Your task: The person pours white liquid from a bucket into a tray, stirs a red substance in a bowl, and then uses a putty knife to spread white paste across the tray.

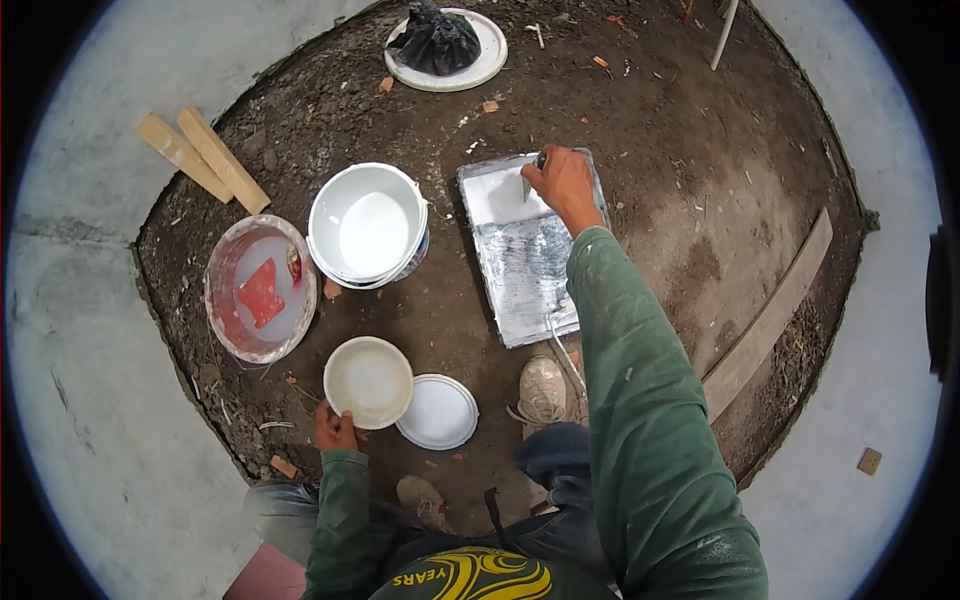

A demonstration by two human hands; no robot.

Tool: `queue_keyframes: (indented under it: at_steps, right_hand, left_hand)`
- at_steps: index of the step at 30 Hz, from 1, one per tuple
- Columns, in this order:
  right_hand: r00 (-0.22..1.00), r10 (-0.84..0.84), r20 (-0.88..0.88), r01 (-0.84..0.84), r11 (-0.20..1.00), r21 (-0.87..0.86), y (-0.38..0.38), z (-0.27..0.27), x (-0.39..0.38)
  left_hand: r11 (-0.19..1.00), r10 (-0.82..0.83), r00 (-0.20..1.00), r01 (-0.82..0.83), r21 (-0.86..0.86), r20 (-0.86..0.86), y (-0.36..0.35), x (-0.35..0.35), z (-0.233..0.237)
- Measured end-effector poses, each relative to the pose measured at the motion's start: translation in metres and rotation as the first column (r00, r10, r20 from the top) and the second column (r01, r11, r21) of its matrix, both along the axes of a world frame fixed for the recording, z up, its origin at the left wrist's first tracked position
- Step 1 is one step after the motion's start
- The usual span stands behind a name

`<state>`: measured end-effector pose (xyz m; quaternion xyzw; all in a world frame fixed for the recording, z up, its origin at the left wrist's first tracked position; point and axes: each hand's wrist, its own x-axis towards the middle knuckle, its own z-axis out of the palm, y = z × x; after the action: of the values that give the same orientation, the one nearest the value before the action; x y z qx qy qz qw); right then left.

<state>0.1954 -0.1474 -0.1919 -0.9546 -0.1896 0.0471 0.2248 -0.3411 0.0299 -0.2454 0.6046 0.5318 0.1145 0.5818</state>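
My left hand (338, 430) is closed on the rim of a pale round bowl (368, 382), which looks to hold some whitish liquid. Beneath the bowl's right side lies a white round lid (438, 412). Over the upper part of a paint tray (530, 285), my right hand (563, 188) grips a small tool (528, 188); its lower end is at the white paint, and most of its handle is hidden by my fingers. Left of the tray stands a white bucket (325, 210) with white paint inside.
A reddish bucket (215, 290) with cloudy liquid and a red piece is at the left. Two short boards (222, 160) lie behind it. A black bag (436, 42) rests on a white lid (490, 62) at the top. One long plank (770, 320) lies right.
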Motion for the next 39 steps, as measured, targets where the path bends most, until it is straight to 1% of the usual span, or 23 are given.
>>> queue_keyframes:
  at_steps: [1, 2, 3, 4, 6, 7, 8, 9, 10, 12, 13, 15, 16, 20, 21, 22, 25, 27, 29, 31, 37, 39]
  right_hand:
    - [1.000, 0.000, -0.020, 0.001, 1.000, 0.029, 0.005, 0.000, -0.002]
    - [1.000, 0.008, -0.020, -0.007, 1.000, 0.030, 0.009, 0.000, -0.005]
    - [1.000, 0.001, -0.021, -0.001, 1.000, 0.016, 0.014, 0.005, -0.010]
    - [1.000, -0.005, -0.021, 0.005, 1.000, 0.001, 0.018, 0.006, -0.012]
    - [0.999, 0.012, -0.047, -0.011, 1.000, 0.025, 0.026, 0.005, -0.014]
    - [0.997, 0.022, -0.074, -0.018, 0.999, 0.051, 0.030, 0.003, -0.015]
    - [0.997, 0.029, -0.074, -0.025, 0.998, 0.052, 0.033, 0.000, -0.016]
    - [0.999, 0.040, -0.031, -0.039, 0.998, 0.045, 0.036, -0.002, -0.017]
    - [0.999, 0.051, 0.012, -0.051, 0.998, 0.038, 0.039, -0.004, -0.018]
    - [0.998, 0.061, 0.014, -0.062, 0.997, 0.036, 0.042, -0.006, -0.019]
    - [0.998, 0.066, 0.017, -0.067, 0.997, 0.034, 0.044, -0.007, -0.019]
    - [0.998, 0.068, 0.010, -0.069, 0.997, 0.045, 0.046, -0.009, -0.020]
    - [0.998, 0.064, 0.004, -0.064, 0.996, 0.055, 0.046, -0.010, -0.020]
    - [0.997, 0.068, -0.033, -0.066, 0.995, 0.078, 0.047, -0.011, -0.022]
    - [0.995, 0.056, -0.078, -0.048, 0.994, 0.101, 0.048, -0.009, -0.023]
    - [0.991, 0.044, -0.123, -0.028, 0.992, 0.124, 0.048, -0.008, -0.024]
    - [0.985, 0.064, -0.157, -0.041, 0.988, 0.148, 0.049, -0.004, -0.026]
    - [0.985, 0.062, -0.160, -0.035, 0.986, 0.163, 0.051, -0.003, -0.029]
    - [0.985, 0.061, -0.162, -0.031, 0.983, 0.179, 0.052, -0.002, -0.030]
    - [0.976, 0.068, -0.207, -0.027, 0.980, 0.196, 0.052, -0.003, -0.031]
    - [0.980, 0.096, -0.175, -0.058, 0.976, 0.212, 0.051, 0.000, -0.032]
    - [0.977, 0.101, -0.186, -0.056, 0.971, 0.234, 0.049, 0.004, -0.032]
  left_hand:
    - [1.000, 0.008, 1.000, -0.008, 0.001, -0.001, 0.003, -0.012, -0.008]
    - [0.998, 0.067, 0.998, -0.067, -0.012, -0.003, 0.005, -0.024, -0.016]
    - [0.992, 0.127, 0.992, -0.127, -0.024, -0.005, 0.007, -0.034, -0.024]
    - [0.990, 0.135, 0.991, -0.135, -0.024, -0.003, 0.008, -0.041, -0.031]
    - [0.927, 0.374, 0.927, -0.374, -0.030, 0.009, 0.008, -0.056, -0.045]
    - [0.924, 0.381, 0.924, -0.381, -0.030, 0.009, 0.013, -0.064, -0.053]
    - [0.901, 0.430, 0.902, -0.431, -0.052, -0.018, 0.019, -0.072, -0.060]
    - [0.875, 0.477, 0.878, -0.479, -0.073, -0.046, 0.022, -0.075, -0.061]
    - [0.872, 0.482, 0.875, -0.484, -0.072, -0.046, 0.023, -0.079, -0.062]
    - [0.807, 0.585, 0.809, -0.588, -0.053, -0.062, 0.022, -0.084, -0.065]
    - [0.804, 0.589, 0.806, -0.592, -0.053, -0.061, 0.022, -0.086, -0.067]
    - [0.752, 0.651, 0.754, -0.656, -0.055, -0.094, 0.025, -0.091, -0.071]
    - [0.751, 0.652, 0.752, -0.658, -0.056, -0.095, 0.027, -0.095, -0.074]
    - [0.683, 0.714, 0.688, -0.725, -0.089, -0.130, 0.031, -0.097, -0.076]
    - [0.657, 0.733, 0.664, -0.747, -0.098, -0.147, 0.032, -0.098, -0.077]
    - [0.658, 0.732, 0.665, -0.746, -0.098, -0.148, 0.033, -0.099, -0.078]
    - [0.646, 0.738, 0.659, -0.752, -0.134, -0.141, 0.033, -0.095, -0.077]
    - [0.626, 0.750, 0.635, -0.772, -0.113, -0.186, 0.032, -0.092, -0.075]
    - [0.631, 0.739, 0.640, -0.767, -0.116, -0.213, 0.030, -0.089, -0.073]
    - [0.635, 0.728, 0.642, -0.764, -0.117, -0.242, 0.029, -0.089, -0.073]
    - [0.645, 0.709, 0.658, -0.751, -0.144, -0.255, 0.026, -0.091, -0.076]
    - [0.606, 0.733, 0.628, -0.777, -0.168, -0.260, 0.025, -0.089, -0.075]
